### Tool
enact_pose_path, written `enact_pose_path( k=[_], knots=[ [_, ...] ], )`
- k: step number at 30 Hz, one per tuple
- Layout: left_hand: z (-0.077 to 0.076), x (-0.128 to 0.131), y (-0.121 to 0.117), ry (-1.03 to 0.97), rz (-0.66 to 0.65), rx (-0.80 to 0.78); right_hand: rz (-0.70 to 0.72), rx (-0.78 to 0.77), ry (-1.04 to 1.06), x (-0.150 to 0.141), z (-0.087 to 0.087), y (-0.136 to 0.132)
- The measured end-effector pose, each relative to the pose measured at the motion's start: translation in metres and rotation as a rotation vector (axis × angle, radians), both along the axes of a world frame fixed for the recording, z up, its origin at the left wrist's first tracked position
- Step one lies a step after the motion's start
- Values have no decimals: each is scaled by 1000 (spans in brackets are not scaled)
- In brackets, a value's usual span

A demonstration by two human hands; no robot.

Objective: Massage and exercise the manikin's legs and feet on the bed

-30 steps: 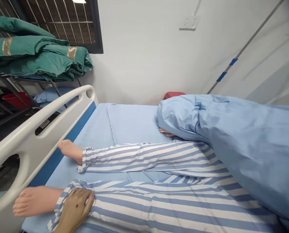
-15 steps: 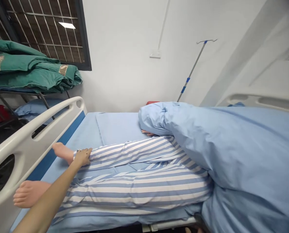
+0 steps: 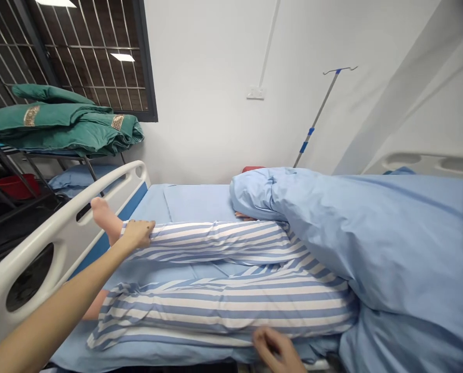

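A figure lies on a hospital bed in blue-and-white striped pyjamas, with a blue blanket (image 3: pixel 332 243) covering its upper body. My left hand (image 3: pixel 137 234) holds the far trouser leg (image 3: pixel 215 242) just above the cuff, close to the bare far foot (image 3: pixel 103 218). My right hand (image 3: pixel 274 348) sits at the lower edge of the near trouser leg (image 3: pixel 223 311), fingers curled and slightly apart, holding nothing. My left forearm hides most of the near foot. A small hand (image 3: pixel 243 216) shows under the blanket's edge.
A white side rail (image 3: pixel 60 243) runs along the bed's left side, and another (image 3: pixel 429 163) shows at far right. Green quilts (image 3: pixel 64 127) lie on a rack by the barred window (image 3: pixel 87 57), above a red basin (image 3: pixel 15 187). An IV pole (image 3: pixel 317 114) stands behind the bed.
My right hand has come into view at the bottom edge. My left hand has shifted slightly along the far trouser leg. The near foot is now mostly hidden, and the view has turned slightly.
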State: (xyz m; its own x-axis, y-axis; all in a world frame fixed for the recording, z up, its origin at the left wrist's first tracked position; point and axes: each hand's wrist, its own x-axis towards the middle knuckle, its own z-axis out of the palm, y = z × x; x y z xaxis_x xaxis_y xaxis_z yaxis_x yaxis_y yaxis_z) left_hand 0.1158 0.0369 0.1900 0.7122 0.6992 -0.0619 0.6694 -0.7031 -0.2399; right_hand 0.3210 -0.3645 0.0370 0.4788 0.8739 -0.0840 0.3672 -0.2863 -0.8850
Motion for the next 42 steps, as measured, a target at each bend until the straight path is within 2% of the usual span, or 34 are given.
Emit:
enact_pose_path(
  k=[1, 3, 5, 6, 8, 11, 14, 17, 21, 24, 29, 34, 37, 42],
  knots=[
    [-1, -1, -3, 1, 8, -4, 30, 72, 77, -3, 18, 31],
    [-7, -3, -7, -3, 27, -23, 99, 91, 252, -1, 46, 95],
    [-14, -5, -6, -14, 35, -35, 141, -65, 271, 10, 57, 152],
    [-16, -5, -4, -20, 33, -38, 163, -211, 220, 18, 56, 176],
    [-17, -5, 1, -33, 18, -41, 193, -337, 196, 33, 46, 210],
    [-13, -5, 9, -56, -9, -40, 211, -377, 184, 49, 25, 235],
    [-18, -5, 12, -76, 11, -41, 205, -285, 217, 52, 10, 242],
    [-42, -2, 7, -121, 92, -67, 168, -64, 399, 52, 9, 243],
    [-84, 14, -6, -245, 249, -162, 172, 215, 626, 60, 29, 243],
    [-105, 37, -20, -336, 311, -214, 147, 364, 656, 76, 57, 238],
    [-113, 92, -51, -490, 325, -308, 136, 465, 593, 112, 97, 224],
    [-122, 136, -78, -553, 387, -333, 119, 490, 466, 138, 114, 214],
    [-124, 143, -80, -562, 390, -304, 135, 498, 455, 141, 113, 215],
    [-120, 135, -75, -571, 335, -328, 85, 519, 486, 137, 110, 218]
  ],
)
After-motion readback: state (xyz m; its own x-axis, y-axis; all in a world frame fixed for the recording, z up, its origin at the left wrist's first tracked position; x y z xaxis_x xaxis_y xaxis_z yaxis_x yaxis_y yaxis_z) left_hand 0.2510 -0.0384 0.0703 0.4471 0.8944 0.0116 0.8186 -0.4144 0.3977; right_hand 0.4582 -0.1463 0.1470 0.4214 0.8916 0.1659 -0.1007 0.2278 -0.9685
